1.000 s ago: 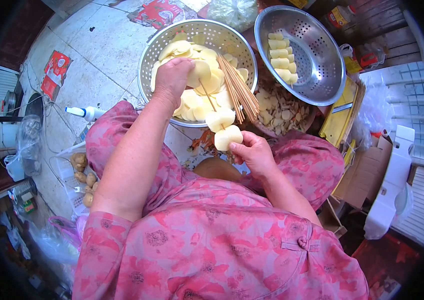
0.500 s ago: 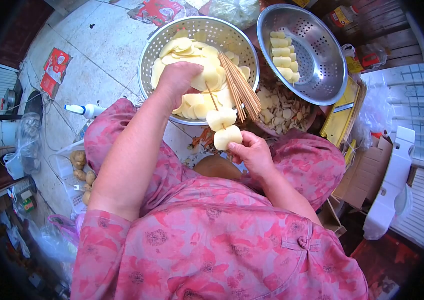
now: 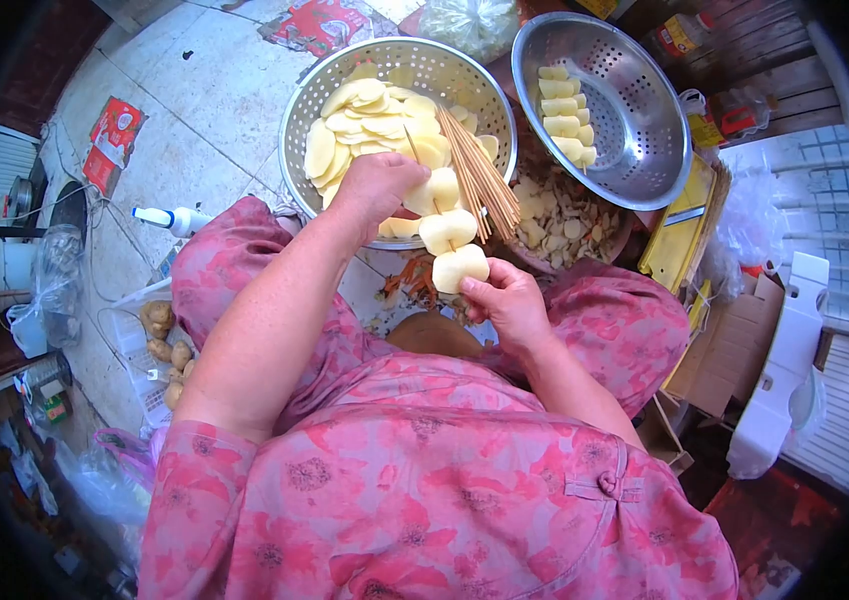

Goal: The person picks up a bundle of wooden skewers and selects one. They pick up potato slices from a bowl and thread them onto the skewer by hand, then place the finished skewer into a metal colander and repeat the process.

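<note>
Two clamped hands | left hand (image 3: 374, 186) seemingly on top slice (image 3: 437, 188); right hand (image 3: 510, 306) on skewer (image 3: 410, 146)

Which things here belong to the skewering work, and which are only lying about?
In use: left hand pressing a potato slice onto the loaded skewer in the right hand; colander of slices; spare sticks; colander of finished skewers.
Lying about: spray bottle; red packet; cardboard box.

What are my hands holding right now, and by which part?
The right hand pinches the bamboo skewer at its lower end, just under the threaded potato slices. The left hand grips the topmost slice by its edge.
</note>
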Tool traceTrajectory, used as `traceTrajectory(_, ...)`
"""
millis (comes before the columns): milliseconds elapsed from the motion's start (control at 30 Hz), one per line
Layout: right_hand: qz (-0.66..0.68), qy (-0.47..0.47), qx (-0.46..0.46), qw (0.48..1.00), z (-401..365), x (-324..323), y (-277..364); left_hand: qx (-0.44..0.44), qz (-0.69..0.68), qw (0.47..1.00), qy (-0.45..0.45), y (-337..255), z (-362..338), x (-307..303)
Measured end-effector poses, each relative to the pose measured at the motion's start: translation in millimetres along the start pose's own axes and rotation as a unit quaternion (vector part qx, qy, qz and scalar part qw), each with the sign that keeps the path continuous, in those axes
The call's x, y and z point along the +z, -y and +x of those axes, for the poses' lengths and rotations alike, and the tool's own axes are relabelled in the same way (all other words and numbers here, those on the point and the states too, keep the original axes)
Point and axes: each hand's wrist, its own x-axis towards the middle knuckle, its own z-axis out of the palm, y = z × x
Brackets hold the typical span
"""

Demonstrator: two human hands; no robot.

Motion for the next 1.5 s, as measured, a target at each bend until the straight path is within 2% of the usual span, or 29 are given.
traceTrajectory(133,0.027,-0.018,-0.005,0.999,-3.2,2.8,4.1,0.009,0.042,0.999,-0.023,-5.6,-1.4,-7.5)
traceTrajectory(200,0.036,-0.025,-0.007,0.999,-4.5,0.4,5.6,0.058,0.121,0.985,-0.104,-11.5,4.9,-19.7)
traceTrajectory(267,0.044,-0.032,-0.007,0.998,-6.3,-3.4,5.0,0.177,0.202,0.948,-0.171,-10.0,18.4,-37.9)
traceTrajectory(333,0.049,-0.046,-0.027,0.997,-6.8,-5.9,4.6,0.169,0.296,0.921,-0.187,-9.5,23.2,-49.0)
traceTrajectory(367,0.047,-0.044,-0.03,0.997,-8.2,-6.6,3.5,0.171,0.296,0.92,-0.189,-8.4,21.1,-48.8)
traceTrajectory(433,0.05,-0.047,-0.032,0.997,-10.6,-8.5,2.9,0.141,0.482,0.851,-0.152,-3.6,14.0,-42.0)
traceTrajectory(467,0.05,-0.049,-0.035,0.997,-12.8,-9.0,2.4,0.145,0.481,0.851,-0.15,0.2,9.6,-35.8)
traceTrajectory(533,0.051,-0.049,-0.029,0.997,-15.6,-8.6,2.3,0.15,0.592,0.782,-0.121,7.1,1.7,-25.3)
traceTrajectory(567,0.046,-0.055,-0.029,0.997,-16.8,-9.6,0.9,0.132,0.623,0.764,-0.106,10.8,2.7,-22.8)
traceTrajectory(700,0.057,-0.061,-0.029,0.996,-21.0,-13.4,-1.3,0.139,0.601,0.778,-0.116,15.8,4.0,-21.9)
traceTrajectory(767,0.051,-0.07,-0.033,0.996,-23.6,-13.2,-0.3,0.189,0.548,0.805,-0.126,12.9,7.0,-28.6)
traceTrajectory(800,0.053,-0.07,-0.032,0.996,-24.1,-13.7,0.3,0.188,0.55,0.804,-0.125,9.2,10.3,-33.4)
traceTrajectory(867,0.048,-0.065,-0.044,0.996,-25.2,-14.9,-0.9,0.206,0.495,0.823,-0.186,2.0,18.0,-46.8)
traceTrajectory(933,0.055,-0.059,-0.063,0.995,-25.5,-13.7,-1.7,0.224,0.519,0.8,-0.203,-4.4,17.8,-63.9)
traceTrajectory(967,0.052,-0.057,-0.058,0.995,-26.3,-13.7,-2.0,0.176,0.554,0.788,-0.202,-6.2,12.7,-67.2)
traceTrajectory(1000,0.048,-0.054,-0.054,0.996,-26.4,-14.2,-1.7,0.174,0.556,0.787,-0.202,-8.1,8.8,-67.1)
traceTrajectory(1067,0.048,-0.053,-0.052,0.996,-27.2,-14.7,-2.0,0.027,0.596,0.794,-0.118,-11.0,2.0,-63.5)
traceTrajectory(1133,0.049,-0.055,-0.052,0.996,-27.1,-14.4,-1.7,0.051,0.615,0.776,-0.129,-0.3,1.3,-61.1)
traceTrajectory(1200,0.056,-0.056,-0.059,0.995,-28.0,-13.4,-2.5,0.051,0.639,0.761,-0.102,3.8,-1.1,-55.9)
traceTrajectory(1433,0.046,-0.056,-0.059,0.996,-30.4,-15.0,-3.7,0.034,0.647,0.755,-0.104,0.6,3.3,-57.7)
traceTrajectory(1500,0.042,-0.062,-0.051,0.996,-30.3,-17.2,-4.4,0.064,0.644,0.746,-0.156,2.8,7.3,-57.1)
